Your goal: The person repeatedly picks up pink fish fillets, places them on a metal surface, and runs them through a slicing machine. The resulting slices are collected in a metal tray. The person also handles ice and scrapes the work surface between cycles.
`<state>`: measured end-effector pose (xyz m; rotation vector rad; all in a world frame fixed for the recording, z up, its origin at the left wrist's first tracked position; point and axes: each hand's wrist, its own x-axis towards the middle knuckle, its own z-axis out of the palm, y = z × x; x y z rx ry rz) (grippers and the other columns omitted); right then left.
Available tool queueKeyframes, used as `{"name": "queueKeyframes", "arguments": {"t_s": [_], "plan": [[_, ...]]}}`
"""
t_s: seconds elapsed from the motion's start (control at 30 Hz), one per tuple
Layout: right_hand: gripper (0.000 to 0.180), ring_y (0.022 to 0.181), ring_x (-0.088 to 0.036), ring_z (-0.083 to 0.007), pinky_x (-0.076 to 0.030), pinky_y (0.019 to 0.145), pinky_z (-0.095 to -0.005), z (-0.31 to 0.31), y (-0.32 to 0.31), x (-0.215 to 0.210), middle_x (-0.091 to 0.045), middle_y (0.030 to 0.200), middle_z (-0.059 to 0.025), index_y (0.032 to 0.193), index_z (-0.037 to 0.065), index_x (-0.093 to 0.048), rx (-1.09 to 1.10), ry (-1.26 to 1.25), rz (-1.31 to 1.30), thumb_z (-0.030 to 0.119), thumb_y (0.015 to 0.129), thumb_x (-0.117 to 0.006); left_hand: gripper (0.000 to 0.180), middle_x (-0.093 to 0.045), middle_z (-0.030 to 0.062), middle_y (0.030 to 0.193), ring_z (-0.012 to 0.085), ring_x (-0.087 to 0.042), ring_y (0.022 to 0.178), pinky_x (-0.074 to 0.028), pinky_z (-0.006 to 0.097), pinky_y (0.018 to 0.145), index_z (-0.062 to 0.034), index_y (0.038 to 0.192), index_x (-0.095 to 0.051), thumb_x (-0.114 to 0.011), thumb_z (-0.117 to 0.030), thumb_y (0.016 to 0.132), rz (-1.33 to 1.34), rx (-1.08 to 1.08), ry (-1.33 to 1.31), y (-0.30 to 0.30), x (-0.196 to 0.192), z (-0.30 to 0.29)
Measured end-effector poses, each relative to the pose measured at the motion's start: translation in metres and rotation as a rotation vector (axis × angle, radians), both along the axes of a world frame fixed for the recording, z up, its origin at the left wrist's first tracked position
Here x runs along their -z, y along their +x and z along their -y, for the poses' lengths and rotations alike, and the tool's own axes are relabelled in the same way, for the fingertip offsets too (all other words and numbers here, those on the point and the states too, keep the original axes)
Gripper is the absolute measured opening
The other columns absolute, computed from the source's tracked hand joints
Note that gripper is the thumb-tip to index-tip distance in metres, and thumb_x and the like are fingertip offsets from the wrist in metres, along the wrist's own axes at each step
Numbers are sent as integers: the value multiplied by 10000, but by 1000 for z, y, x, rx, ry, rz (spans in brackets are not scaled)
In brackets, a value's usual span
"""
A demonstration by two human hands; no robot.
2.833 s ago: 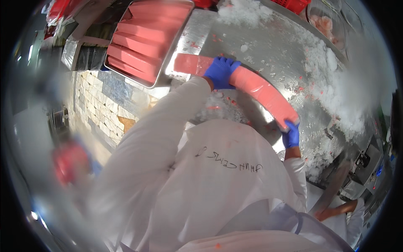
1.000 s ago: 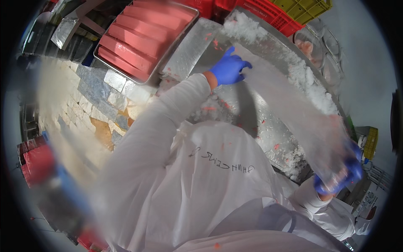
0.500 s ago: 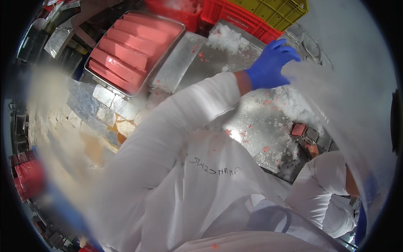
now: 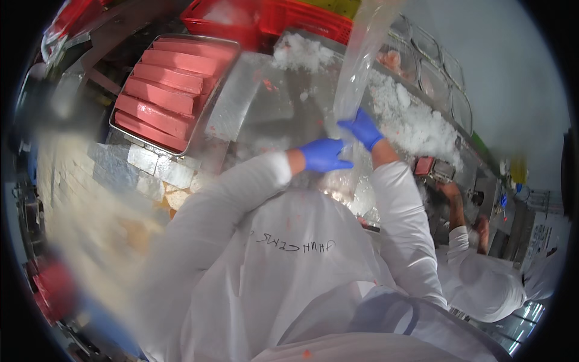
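Both my hands wear blue gloves and meet over a metal work surface (image 4: 271, 105). My right hand (image 4: 363, 128) closes on a long strip of clear plastic sheeting (image 4: 356, 72), which rises from it toward the far edge, gathered and see-through. Just left of it, my left hand (image 4: 325, 155) points its fingers and thumb at the lower part of the plastic and seems to pinch it. The plastic spreads out below the hands, over the near side of the surface. Whether it is a flat sheet or a bag, I cannot tell.
At the far left, a metal tray (image 4: 189, 145) holds several long pink slabs (image 4: 160, 90). Red crates (image 4: 229, 18) stand at the back. Crushed ice (image 4: 416, 120) lies along the right. A co-worker's hand (image 4: 449, 190) is by a small metal pan (image 4: 443, 171) with a pink block.
My left hand has come back nearer and left from its far reach. My right hand has come clearly into view beside it. The plastic has swung from the right to between the hands.
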<state>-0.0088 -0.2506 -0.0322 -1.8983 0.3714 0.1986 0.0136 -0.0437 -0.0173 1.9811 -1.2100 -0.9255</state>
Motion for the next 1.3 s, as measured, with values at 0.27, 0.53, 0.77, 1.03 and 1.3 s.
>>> {"name": "queueKeyframes", "arguments": {"t_s": [0.27, 0.53, 0.77, 1.03, 1.3], "plan": [[507, 1126, -681, -403, -549, 963, -454, -74, -112, 9, -713, 1241, -206, 1307, 122, -644, -385, -534, -13, 202, 820, -760, 284, -748, 79, 1025, 298, -687, 1101, -318, 561, 1211, -204, 1139, -741, -719, -287, 868, 818, 59, -264, 1, 55, -47], [504, 946, -725, -407, -560, 852, -521, -14, -173, -37, -744, 973, -193, 1290, 173, -630, -145, -787, 24, 120, 796, -713, 250, -761, 74, 916, 272, -717, 1001, -449, 553, 1084, -211, 1103, -753, -672, -187, 868, 1174, -299, 93, 125, 97, -145], [725, 1151, -675, -296, -426, 1055, -568, -76, -154, -37, -734, 1182, -87, 1454, 212, -501, -156, -1140, 192, 241, 787, -783, 246, -727, 125, 834, 361, -724, 821, -550, 499, 807, -165, 1121, -709, -659, -193, 882, 733, 86, -24, 34, 18, -81], [326, 788, -705, -333, -517, 857, -465, -61, -159, -48, -747, 825, -114, 1096, 185, -728, -91, -1075, 160, 230, 777, -777, 205, -749, 148, 956, 311, -719, 916, -534, 461, 898, -96, 996, -764, -726, -192, 819, 805, 120, -173, 43, -13, -94], [216, 834, -735, -318, -520, 903, -452, -2, -224, 21, -762, 856, -94, 957, 209, -780, 34, -1143, -198, 331, 780, -757, 296, -681, 153, 969, 253, -698, 826, -537, 455, 816, -5, 1143, -684, -630, -248, 982, -1086, 220, -722, 3, -95, -146]]}}
